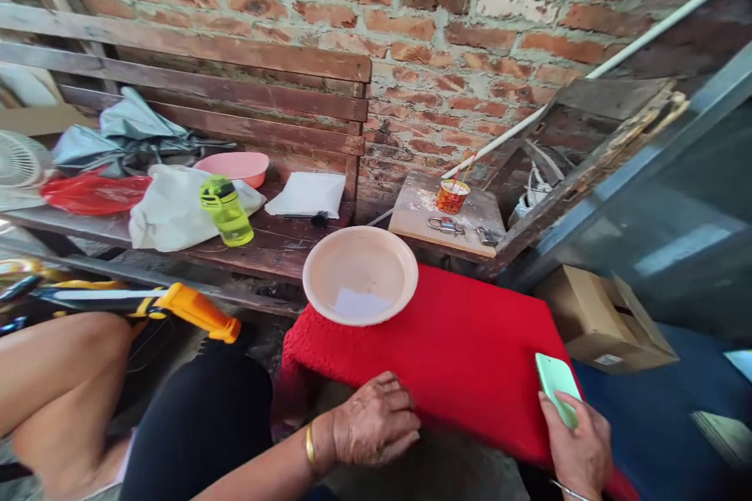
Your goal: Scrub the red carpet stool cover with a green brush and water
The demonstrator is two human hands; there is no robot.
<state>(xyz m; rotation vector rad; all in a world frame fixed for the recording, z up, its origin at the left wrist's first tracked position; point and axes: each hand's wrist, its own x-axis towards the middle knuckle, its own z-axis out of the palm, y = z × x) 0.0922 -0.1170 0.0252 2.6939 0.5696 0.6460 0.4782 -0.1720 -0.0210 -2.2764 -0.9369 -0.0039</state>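
Note:
My right hand (579, 438) grips a flat mint-green object shaped like a phone (557, 383), thumb on one edge and fingers along the other, over the right end of the red cloth (458, 344). At the cloth's near edge, my left hand (376, 423) has its fingers curled together, with nothing visible in them. A gold bracelet (310, 444) circles that wrist. Beyond my left hand, a wide pale pink basin (311, 290) rests on the cloth's far left corner. It appears to hold water, with a bright reflection in it.
A wooden bench (276, 262) at left bears a green bottle (229, 215), bags and a pink tub (240, 166). A small board (411, 211) holds a red cup (451, 197) and padlocks (443, 225). A cardboard box (593, 321) sits right. Someone's bare leg (64, 368) is at left.

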